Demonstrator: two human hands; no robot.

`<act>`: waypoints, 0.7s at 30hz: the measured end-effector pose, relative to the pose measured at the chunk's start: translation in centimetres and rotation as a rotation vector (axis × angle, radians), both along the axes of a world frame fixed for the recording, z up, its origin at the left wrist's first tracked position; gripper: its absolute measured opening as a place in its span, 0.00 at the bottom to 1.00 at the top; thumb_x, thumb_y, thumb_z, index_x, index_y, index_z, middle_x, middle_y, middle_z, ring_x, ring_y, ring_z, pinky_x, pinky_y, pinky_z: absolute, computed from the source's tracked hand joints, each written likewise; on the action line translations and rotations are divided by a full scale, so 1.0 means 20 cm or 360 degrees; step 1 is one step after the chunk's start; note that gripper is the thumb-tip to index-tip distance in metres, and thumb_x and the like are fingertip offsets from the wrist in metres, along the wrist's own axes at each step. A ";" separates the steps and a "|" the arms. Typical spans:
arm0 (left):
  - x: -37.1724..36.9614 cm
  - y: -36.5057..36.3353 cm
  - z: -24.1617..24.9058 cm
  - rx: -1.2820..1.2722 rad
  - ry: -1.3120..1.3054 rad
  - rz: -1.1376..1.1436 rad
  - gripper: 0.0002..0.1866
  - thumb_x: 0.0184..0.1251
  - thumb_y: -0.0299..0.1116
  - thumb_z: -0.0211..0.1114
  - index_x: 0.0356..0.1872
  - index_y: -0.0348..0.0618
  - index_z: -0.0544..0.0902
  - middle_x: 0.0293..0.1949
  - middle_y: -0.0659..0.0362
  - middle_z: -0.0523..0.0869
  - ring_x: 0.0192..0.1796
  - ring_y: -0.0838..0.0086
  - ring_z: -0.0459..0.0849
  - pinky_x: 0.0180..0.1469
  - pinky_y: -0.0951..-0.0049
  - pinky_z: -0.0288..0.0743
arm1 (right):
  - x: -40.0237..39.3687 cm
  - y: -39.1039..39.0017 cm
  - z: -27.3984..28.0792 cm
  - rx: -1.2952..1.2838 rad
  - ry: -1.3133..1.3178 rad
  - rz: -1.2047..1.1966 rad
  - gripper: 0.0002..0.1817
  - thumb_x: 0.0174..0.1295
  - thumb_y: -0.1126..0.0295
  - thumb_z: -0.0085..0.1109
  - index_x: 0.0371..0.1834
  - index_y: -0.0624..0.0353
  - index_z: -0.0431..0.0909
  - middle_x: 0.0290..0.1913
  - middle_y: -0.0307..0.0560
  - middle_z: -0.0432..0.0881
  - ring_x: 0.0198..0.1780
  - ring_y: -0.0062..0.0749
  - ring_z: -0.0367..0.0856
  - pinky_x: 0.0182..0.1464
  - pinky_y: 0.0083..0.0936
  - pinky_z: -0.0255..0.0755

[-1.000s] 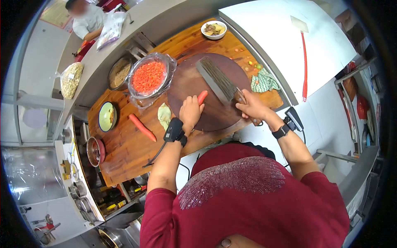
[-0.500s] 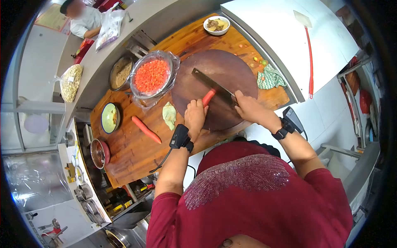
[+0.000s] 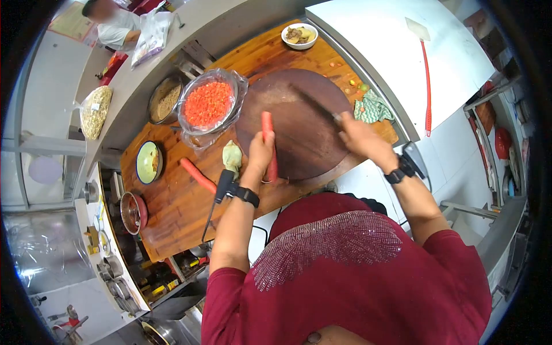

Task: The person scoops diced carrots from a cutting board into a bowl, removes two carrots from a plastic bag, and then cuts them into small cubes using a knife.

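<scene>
My left hand (image 3: 261,150) is closed around a peeled carrot (image 3: 267,122) at the left side of the round chopping board (image 3: 307,146). The carrot points away from me, and its lower end shows beside my palm. My right hand (image 3: 365,140) grips a kitchen knife (image 3: 316,102), whose blade is smeared by motion over the board's right half, apart from the carrot. Another carrot (image 3: 197,175) lies on the wooden table left of my left hand, near a crumpled pale green cloth (image 3: 232,156). Beyond them stands a plastic-lined bowl of diced carrot (image 3: 208,104).
A bowl of brown food (image 3: 165,100), a green bowl (image 3: 149,162) and a red bowl (image 3: 134,213) line the left side. A white bowl (image 3: 299,35) stands at the back; a patterned cloth (image 3: 375,107) lies right. Beyond the counter is another person (image 3: 118,26).
My left hand has shifted left and turned the carrot from slanting to nearly straight away from me. My right hand has moved right, taking the knife away from the carrot.
</scene>
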State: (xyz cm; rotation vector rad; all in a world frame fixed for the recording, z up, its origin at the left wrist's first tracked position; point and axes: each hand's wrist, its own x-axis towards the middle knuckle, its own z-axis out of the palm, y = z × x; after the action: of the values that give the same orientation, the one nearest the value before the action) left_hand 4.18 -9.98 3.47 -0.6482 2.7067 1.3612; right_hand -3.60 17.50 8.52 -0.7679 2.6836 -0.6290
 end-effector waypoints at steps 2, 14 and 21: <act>-0.04 -0.01 0.02 0.1502 0.0137 0.0647 0.14 0.73 0.41 0.49 0.40 0.40 0.74 0.34 0.59 0.79 0.39 0.66 0.80 0.43 0.66 0.75 | 0.00 0.11 0.04 0.0048 0.0266 -0.0183 0.09 0.60 0.75 0.43 0.43 0.63 0.63 0.34 0.65 0.79 0.37 0.60 0.79 0.37 0.49 0.71; -0.08 0.08 -0.09 0.1862 0.0397 0.1246 0.16 0.72 0.39 0.51 0.45 0.33 0.69 0.39 0.47 0.81 0.43 0.57 0.82 0.50 0.58 0.78 | 0.17 0.05 0.07 -0.0467 0.0006 -0.0127 0.20 0.61 0.70 0.53 0.55 0.58 0.61 0.33 0.66 0.77 0.39 0.62 0.77 0.39 0.48 0.69; 0.10 0.04 0.01 -0.0640 0.0383 0.0006 0.14 0.59 0.35 0.63 0.43 0.38 0.74 0.40 0.52 0.82 0.42 0.56 0.80 0.42 0.61 0.73 | 0.18 -0.01 0.12 -0.0372 -0.0145 -0.0030 0.20 0.62 0.70 0.51 0.57 0.57 0.60 0.36 0.65 0.78 0.39 0.61 0.77 0.39 0.48 0.70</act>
State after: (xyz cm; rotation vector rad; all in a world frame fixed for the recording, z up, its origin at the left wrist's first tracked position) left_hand 6.12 -9.14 3.57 -0.5373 3.2124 0.9514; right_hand 0.02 17.38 10.85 -0.7513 2.5661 -0.9709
